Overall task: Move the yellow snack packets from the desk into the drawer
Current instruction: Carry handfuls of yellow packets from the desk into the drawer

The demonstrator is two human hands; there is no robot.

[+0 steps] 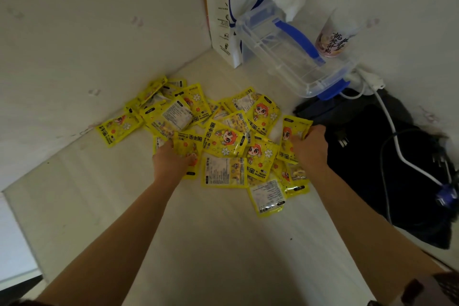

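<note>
**Both hands in the packet pile**

While the yellow packets (223,139) lie scattered in a loose heap on the pale worktop (223,243), both bare hands reach into them. The left hand (171,159) presses palm-down on packets at the heap's near left edge, fingers curled into them; whether its grip has closed on any cannot be told. The right hand (310,146) grips one packet (294,129) at the heap's right side, fingers wrapped around its edge. Behind the heap, in the corner, stand a white Luckin Coffee paper bag (238,7) and a clear plastic box with blue clips (293,57), a printed cup (335,35) beside it. Dark fabric (385,169) with a white cable (397,151) lies right.
</note>
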